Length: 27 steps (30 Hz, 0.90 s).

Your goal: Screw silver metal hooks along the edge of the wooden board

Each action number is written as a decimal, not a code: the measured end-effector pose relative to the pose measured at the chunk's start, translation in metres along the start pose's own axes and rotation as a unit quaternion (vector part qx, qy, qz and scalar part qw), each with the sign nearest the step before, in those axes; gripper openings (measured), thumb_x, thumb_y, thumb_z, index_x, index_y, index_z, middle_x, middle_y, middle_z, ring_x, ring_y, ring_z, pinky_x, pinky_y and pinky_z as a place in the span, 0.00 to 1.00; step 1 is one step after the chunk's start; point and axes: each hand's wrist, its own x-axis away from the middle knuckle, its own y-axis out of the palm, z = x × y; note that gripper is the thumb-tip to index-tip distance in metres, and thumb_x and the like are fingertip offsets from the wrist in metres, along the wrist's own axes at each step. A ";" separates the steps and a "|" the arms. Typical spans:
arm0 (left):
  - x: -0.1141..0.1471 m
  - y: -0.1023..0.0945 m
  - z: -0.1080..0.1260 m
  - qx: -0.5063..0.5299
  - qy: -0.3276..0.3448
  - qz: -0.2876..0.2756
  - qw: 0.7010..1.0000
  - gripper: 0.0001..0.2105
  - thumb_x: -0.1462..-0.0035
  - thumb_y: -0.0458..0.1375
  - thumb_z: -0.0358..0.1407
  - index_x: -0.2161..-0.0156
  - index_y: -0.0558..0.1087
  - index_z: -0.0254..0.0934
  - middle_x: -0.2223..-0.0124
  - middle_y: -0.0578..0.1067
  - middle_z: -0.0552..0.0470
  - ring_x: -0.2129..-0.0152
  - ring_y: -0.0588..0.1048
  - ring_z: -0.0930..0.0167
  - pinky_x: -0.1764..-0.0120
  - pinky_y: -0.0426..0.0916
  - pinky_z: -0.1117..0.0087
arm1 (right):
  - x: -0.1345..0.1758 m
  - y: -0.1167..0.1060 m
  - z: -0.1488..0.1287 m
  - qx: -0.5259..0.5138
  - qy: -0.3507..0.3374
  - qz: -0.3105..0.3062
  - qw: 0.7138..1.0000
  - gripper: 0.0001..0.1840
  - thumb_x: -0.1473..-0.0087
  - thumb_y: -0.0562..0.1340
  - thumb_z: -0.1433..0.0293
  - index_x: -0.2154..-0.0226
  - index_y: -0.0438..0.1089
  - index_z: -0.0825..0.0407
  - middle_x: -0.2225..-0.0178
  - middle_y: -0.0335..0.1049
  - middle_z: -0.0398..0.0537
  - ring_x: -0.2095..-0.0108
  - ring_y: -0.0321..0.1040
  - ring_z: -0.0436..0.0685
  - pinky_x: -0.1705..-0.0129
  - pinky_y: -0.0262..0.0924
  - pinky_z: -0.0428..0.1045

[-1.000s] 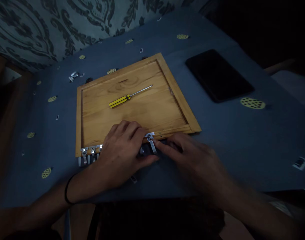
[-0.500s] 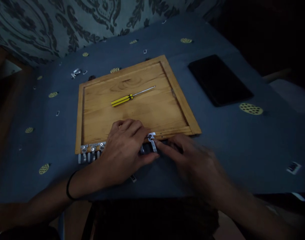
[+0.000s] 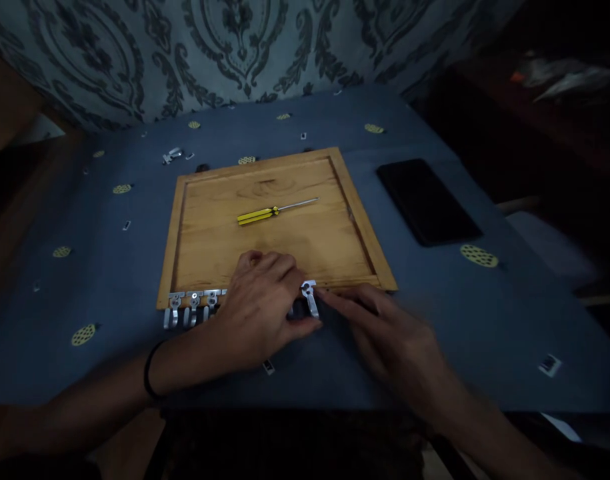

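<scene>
A wooden board with a raised frame lies flat, and a row of metal coat hooks runs along its near edge. My left hand rests over that edge, closed around a metal coat hook with the thumb below it. The hook's flat plate sits on the wooden frame and its arm points towards me. From the right, the outstretched index finger of my right hand reaches the side of this hook. Its other fingers are partly curled and its thumb is hidden. My left hand covers part of the row.
A yellow and black screwdriver lies on the board. Beyond the far left corner are loose metal hooks. A dark tablet-like slab lies to the right on the blue patterned tablecloth. A patterned wall stands behind.
The camera view has tilted up, showing more of the wall. My left hand stays on the hook, whose arm now appears slightly turned. The right index finger has shifted up beside its plate.
</scene>
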 end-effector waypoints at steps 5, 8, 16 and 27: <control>-0.002 -0.004 0.002 -0.003 -0.019 -0.030 0.999 0.20 0.44 0.68 0.48 0.57 0.75 0.31 0.57 0.76 0.45 0.55 0.73 0.57 0.48 0.63 0.52 | -0.031 -0.020 0.010 -0.022 -0.020 0.042 0.999 0.21 0.37 0.55 0.81 0.46 0.69 0.48 0.64 0.73 0.44 0.66 0.74 0.48 0.67 0.68 0.43; -0.004 -0.006 0.004 -0.007 -0.030 -0.048 0.998 0.20 0.44 0.68 0.47 0.57 0.75 0.31 0.55 0.76 0.45 0.53 0.73 0.57 0.47 0.63 0.51 | -0.074 -0.021 0.020 -0.008 -0.012 0.015 1.000 0.16 0.36 0.56 0.76 0.49 0.72 0.52 0.64 0.73 0.47 0.67 0.73 0.51 0.66 0.68 0.46; -0.003 -0.006 0.004 -0.017 -0.035 -0.049 0.998 0.19 0.43 0.67 0.48 0.58 0.75 0.32 0.56 0.76 0.46 0.53 0.73 0.58 0.46 0.63 0.52 | -0.168 0.025 0.026 0.055 0.012 -0.124 0.991 0.13 0.42 0.59 0.77 0.56 0.73 0.52 0.55 0.74 0.57 0.63 0.74 0.63 0.64 0.65 0.55; -0.001 -0.003 0.002 -0.006 -0.017 -0.024 1.000 0.17 0.43 0.68 0.46 0.59 0.75 0.33 0.57 0.75 0.47 0.54 0.74 0.58 0.47 0.62 0.53 | -0.137 -0.007 0.034 -0.040 0.062 0.064 0.995 0.03 0.39 0.61 0.68 0.63 0.65 0.48 0.65 0.72 0.47 0.66 0.70 0.58 0.63 0.64 0.54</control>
